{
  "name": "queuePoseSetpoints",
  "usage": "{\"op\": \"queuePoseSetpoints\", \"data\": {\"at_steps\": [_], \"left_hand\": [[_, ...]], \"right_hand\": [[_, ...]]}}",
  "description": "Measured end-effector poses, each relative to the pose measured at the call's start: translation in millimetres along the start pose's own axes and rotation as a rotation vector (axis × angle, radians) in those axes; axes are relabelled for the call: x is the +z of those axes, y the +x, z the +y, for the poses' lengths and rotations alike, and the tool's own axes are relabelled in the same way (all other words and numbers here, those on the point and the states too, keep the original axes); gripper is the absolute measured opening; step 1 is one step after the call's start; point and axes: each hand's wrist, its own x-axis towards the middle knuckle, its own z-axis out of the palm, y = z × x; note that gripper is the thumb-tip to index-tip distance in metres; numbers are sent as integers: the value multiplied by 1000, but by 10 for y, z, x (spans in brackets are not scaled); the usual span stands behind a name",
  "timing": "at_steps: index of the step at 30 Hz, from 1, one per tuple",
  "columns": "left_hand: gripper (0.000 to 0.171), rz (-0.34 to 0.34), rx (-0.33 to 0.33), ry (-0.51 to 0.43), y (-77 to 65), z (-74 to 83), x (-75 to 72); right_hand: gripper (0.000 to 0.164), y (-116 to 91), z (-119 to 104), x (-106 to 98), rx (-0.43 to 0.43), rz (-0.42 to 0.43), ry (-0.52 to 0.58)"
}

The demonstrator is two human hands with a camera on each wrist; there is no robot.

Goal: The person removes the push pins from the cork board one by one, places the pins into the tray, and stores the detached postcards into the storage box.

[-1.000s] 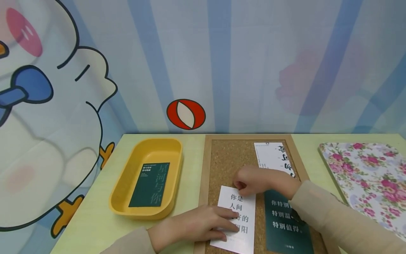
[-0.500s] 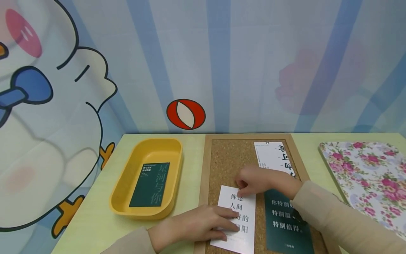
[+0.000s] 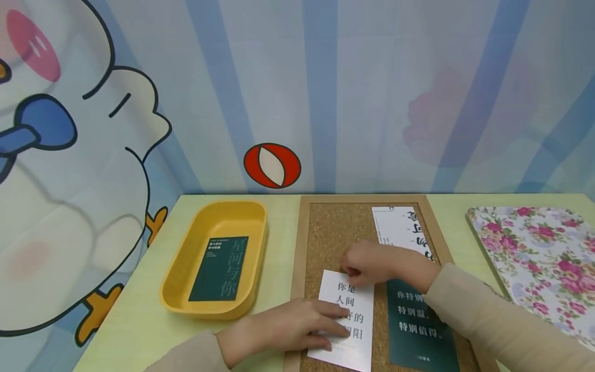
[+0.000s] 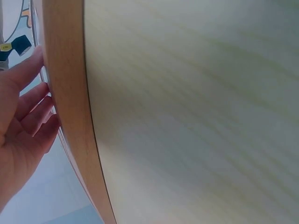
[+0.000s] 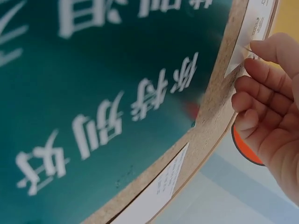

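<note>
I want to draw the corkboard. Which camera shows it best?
The head view shows the corkboard best: cork and frame together. The left wrist shows only its wooden edge; the right wrist, strips beside a green card.

Wood-framed brown cork board (image 3: pixel 331 230): room in far left corner
Long beige sleeve (image 3: pixel 506 320) blocks its right side.

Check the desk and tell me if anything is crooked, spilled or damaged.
The white card under the left hand looks slightly askew: its lower edge slopes down toward the right in the head view, while the far edge of the corkboard runs level. I see no spill or damage.
</note>
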Motion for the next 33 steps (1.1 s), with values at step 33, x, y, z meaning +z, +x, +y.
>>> {"op": "queuePoseSetpoints", "data": {"at_steps": [33], "left_hand": [[30, 10, 2, -4, -3, 12, 0]], "right_hand": [[24, -48, 23, 86, -10, 83, 38]]}}
